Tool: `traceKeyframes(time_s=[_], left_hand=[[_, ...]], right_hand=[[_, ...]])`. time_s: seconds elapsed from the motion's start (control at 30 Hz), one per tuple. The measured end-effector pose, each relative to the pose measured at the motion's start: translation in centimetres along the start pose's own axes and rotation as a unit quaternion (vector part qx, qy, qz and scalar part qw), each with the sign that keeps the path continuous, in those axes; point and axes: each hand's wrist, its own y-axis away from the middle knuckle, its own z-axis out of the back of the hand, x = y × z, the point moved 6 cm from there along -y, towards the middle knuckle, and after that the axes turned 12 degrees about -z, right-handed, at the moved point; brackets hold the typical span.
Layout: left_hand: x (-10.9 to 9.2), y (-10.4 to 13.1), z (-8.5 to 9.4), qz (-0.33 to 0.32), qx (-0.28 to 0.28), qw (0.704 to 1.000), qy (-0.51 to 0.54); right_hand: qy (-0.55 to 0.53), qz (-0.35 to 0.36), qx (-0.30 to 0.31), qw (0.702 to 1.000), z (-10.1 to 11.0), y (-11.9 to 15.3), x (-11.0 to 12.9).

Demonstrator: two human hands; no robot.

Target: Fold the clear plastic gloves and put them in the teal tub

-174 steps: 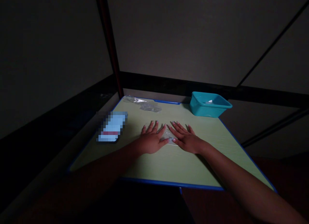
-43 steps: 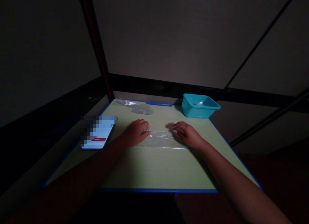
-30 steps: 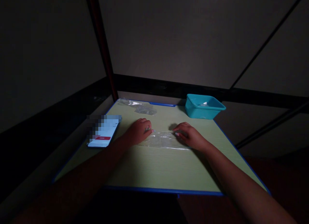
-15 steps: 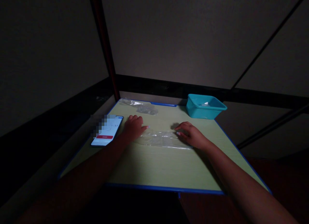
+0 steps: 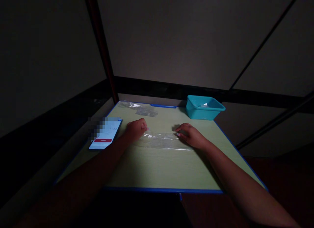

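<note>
1. Plastic, clear and thin, forms a flat strip (image 5: 162, 142) lying mid-counter (image 5: 159, 170), its long axis running left to right, roughly parallel to the near edge.
2. Its left end points toward the left hand (image 5: 136, 129), whose fingers are curled in; whether they clamp the film, I cannot tell.
3. Its right end reaches under the right hand (image 5: 192, 136), thumb and index finger slightly apart.
4. Left of the left hand, a lit phone (image 5: 105, 136) lies slantwise.
</note>
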Motion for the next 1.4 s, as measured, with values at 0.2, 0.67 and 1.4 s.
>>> traceKeyframes(time_s=[0.2, 0.67, 1.4], left_hand=[[0.2, -0.1, -0.2, -0.026, -0.002, 0.999, 0.019], [-0.6, -0.2, 0.9, -0.081, -0.084, 0.990, -0.083], [-1.0, 0.2, -1.6, -0.171, 0.046, 0.981, -0.078]], right_hand=[[0.011, -0.013, -0.003, 1.000, 0.1, 0.0, -0.2], [0.008, -0.018, 0.008, 1.000, -0.2, 0.0, -0.3], [0.009, -0.021, 0.009, 1.000, -0.2, 0.0, -0.1]])
